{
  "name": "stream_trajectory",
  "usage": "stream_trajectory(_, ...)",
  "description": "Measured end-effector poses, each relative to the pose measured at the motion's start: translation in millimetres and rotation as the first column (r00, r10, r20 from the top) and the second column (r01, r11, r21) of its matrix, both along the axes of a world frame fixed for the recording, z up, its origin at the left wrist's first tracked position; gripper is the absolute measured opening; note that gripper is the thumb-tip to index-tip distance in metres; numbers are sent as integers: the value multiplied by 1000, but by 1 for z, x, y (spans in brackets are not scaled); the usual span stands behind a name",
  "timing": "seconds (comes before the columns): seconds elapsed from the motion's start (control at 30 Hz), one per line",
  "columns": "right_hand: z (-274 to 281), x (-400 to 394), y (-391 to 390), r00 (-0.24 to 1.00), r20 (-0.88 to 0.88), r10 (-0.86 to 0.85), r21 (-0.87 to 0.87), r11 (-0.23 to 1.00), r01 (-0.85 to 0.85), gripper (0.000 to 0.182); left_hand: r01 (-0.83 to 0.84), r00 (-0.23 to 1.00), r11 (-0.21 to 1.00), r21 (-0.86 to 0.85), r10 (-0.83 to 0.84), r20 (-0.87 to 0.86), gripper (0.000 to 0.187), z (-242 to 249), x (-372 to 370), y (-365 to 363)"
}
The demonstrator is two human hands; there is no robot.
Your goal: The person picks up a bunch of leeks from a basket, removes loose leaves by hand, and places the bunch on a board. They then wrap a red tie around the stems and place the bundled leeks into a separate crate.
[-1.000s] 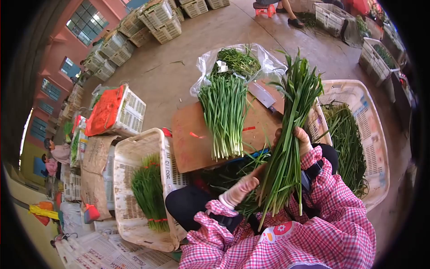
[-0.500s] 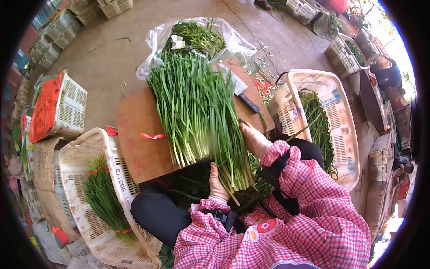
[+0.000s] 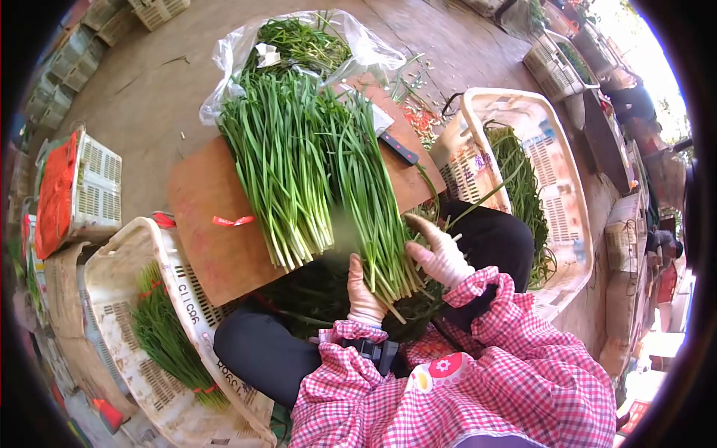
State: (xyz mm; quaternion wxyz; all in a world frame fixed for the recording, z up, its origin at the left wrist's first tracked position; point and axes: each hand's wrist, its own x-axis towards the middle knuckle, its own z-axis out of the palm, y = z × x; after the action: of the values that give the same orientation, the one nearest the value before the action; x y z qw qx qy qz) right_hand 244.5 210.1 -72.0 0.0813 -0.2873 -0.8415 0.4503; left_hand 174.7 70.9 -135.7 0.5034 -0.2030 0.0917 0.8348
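A loose bunch of garlic chives (image 3: 377, 231) slants off the near edge of the wooden board (image 3: 202, 216), its pale cut ends toward me. My left hand (image 3: 364, 295) grips it near those ends, thumb showing on the left side and fingers hidden beneath. Beside the bunch's right edge is my right hand (image 3: 442, 255), open, with thumb and fingers apart. A larger pile of chives (image 3: 276, 172) lies on the board to the left. At the board's right, a knife (image 3: 396, 145) with a dark handle rests partly under the leaves. A red tie strip (image 3: 233, 221) lies on the board.
Left of my knee stands a white crate (image 3: 160, 254) holding tied chive bundles (image 3: 168, 343). Another crate (image 3: 571, 201) with loose greens (image 3: 519, 194) stands on the right. Beyond the board is a clear plastic bag (image 3: 224, 56) of greens. Scraps litter the floor nearby.
My right hand has come toward me along the bunch's right side, and its fingers have spread. The left hand stays at the cut ends. The whole view has shifted slightly.
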Motion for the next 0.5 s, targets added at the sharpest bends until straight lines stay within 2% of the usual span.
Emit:
stream_trajectory(0.03,5,-1,-1,999,-30,-27,60,998,29,49,20,1000,992,128,-22,13,64,3,-1,-1)
stream_trajectory(0.07,13,-3,-4,991,-118,-61,82,994,71,38,38,999,965,258,-45,22,63,6,-2,-1)
stream_trajectory(0.13,38,-5,-8,999,11,37,78,996,-37,25,16,999,974,226,-27,47,62,-12,1,3)
stream_trajectory(0.17,54,-10,-17,995,21,93,148,984,-95,14,0,997,983,186,-14,74,61,-22,5,4)
stream_trajectory(0.2,64,-13,-22,971,150,185,197,957,-213,21,-1,997,981,192,-14,74,61,-16,5,6)
stream_trajectory(0.27,68,-17,-33,907,274,321,340,850,-404,33,38,999,999,-2,-38,-35,61,-4,7,5)
stream_trajectory(0.3,64,-18,-39,875,354,331,380,804,-458,40,35,999,999,38,-36,16,62,-9,6,6)
stream_trajectory(0.33,61,-20,-45,853,404,329,388,784,-486,40,33,999,999,40,-34,16,62,-12,6,7)
stream_trajectory(0.43,50,-17,-49,849,435,299,430,760,-488,34,30,998,999,44,-28,-54,65,-16,8,6)
stream_trajectory(0.5,50,-12,-44,945,273,177,394,876,-278,25,20,997,999,36,-18,-68,67,-15,7,5)
